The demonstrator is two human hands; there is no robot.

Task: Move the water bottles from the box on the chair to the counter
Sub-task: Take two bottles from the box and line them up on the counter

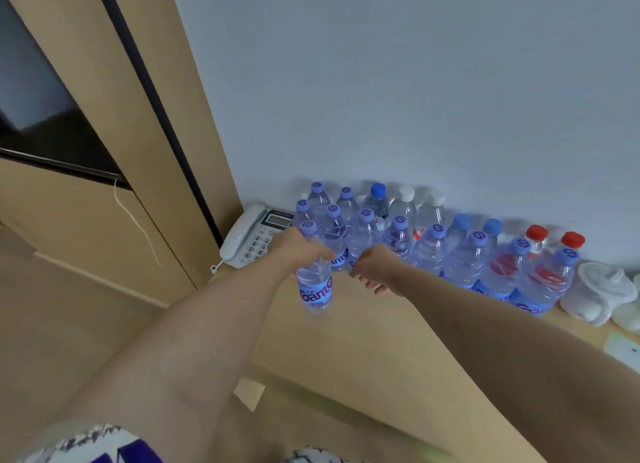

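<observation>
While the left hand (300,254) curled round the shoulder of a clear water bottle (314,282) with a lilac cap, the bottle hung upright just above the near edge of the wooden counter (363,327), at the left end of the row of bottles (450,251) already standing against the far wall. The right hand (375,266) hovered just beside it, fingers loosely curled and gripping nothing. The box and chair were out of sight.

The bottle looked full, so I judged it fairly heavy for one hand, with thin ribbed plastic that would give under a squeeze and a smooth label band that might slip. A grip high on the shoulder under the cap, or round the ribbed waist, seemed soundest. A desk telephone (256,235) sat to the left of the row, and white plastic tubs (601,291) to the right.
</observation>
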